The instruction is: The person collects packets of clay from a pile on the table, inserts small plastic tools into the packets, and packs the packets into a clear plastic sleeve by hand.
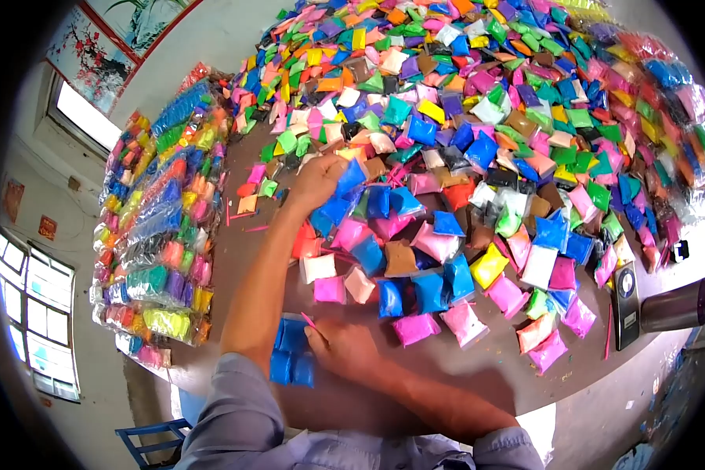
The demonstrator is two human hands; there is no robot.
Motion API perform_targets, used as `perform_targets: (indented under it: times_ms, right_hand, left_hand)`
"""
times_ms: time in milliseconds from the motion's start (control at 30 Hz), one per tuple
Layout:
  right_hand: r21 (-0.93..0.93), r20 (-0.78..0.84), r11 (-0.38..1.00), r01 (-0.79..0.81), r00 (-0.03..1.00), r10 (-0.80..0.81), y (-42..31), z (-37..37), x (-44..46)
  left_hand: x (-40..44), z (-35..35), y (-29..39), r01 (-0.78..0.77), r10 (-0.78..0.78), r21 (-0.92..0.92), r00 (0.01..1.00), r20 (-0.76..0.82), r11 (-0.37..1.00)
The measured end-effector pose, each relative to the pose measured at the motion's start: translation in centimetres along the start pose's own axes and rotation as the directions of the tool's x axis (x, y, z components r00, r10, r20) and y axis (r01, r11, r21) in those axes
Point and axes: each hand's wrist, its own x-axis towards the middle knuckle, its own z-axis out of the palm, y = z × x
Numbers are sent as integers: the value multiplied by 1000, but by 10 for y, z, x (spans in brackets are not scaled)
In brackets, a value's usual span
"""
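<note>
My left hand reaches forward over the near edge of the heap, its fingers closed on a small blue packet. Closer to my body, my right hand is closed around a thin pink stick, whose tip pokes out past the fingers. Just left of that hand, several blue packets lie together on the brown table, partly hidden by my left forearm. Loose packets in front of my hands include a white one, a pink one and a blue one.
A big heap of multicoloured packets covers the table's far side. Clear bags of packets are stacked at the left and right. A digital scale and a dark cylindrical flask are at the right edge. A blue stool stands lower left.
</note>
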Motion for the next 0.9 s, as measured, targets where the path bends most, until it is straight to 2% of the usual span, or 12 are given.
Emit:
perform_targets:
  times_ms: [33, 167, 300, 333, 433, 467, 600, 700, 767, 800, 833, 900]
  right_hand:
    - [-3, 2, 1000, 4, 1000, -4, 0, 1, 0]
    - [-22, -7, 1000, -11, 1000, 11, 0, 4, -2]
    - [-68, 22, 997, -25, 999, 27, -10, -7, 6]
    - [-169, 103, 985, -23, 994, 41, -25, -26, 12]
    - [-59, 36, 997, 46, 998, -44, -18, -22, 13]
    - [-119, 96, 993, -19, 995, 30, -24, -30, 12]
    - [-54, 158, 998, -30, 987, 38, -9, -26, 8]
    - [-23, 183, 999, -34, 982, 38, 1, -19, 5]
    - [-12, 194, 999, -37, 980, 39, 4, -17, 4]
    - [-11, 199, 999, -38, 979, 40, 5, -16, 3]
    - [-8, 204, 999, -42, 978, 43, 6, -15, 2]
    - [-15, 214, 999, -50, 976, 52, 7, -12, 0]
  left_hand:
    - [0, 0, 7, -61, 54, 120, 997, 61, 991]
    - [20, 4, 38, -65, 59, 77, 995, 82, 995]
    - [72, 19, 44, -110, 125, 198, 990, -67, 974]
    - [84, 26, 44, -73, 105, 240, 987, -121, 968]
    - [123, 36, 41, -5, 46, 378, 994, -100, 926]
    - [140, 45, 26, -19, 69, 412, 992, -106, 911]
    - [166, 64, 70, 91, -133, 486, 990, 52, 869]
    - [190, 106, 72, -156, 147, 214, 988, 56, 964]
    - [178, 123, 109, -172, 169, 271, 985, 32, 947]
    - [174, 137, 116, -266, 322, 378, 942, -93, 887]
    - [170, 151, 119, -435, 505, 341, 850, -152, 834]
    - [152, 171, 130, -558, 661, 425, 737, -141, 713]
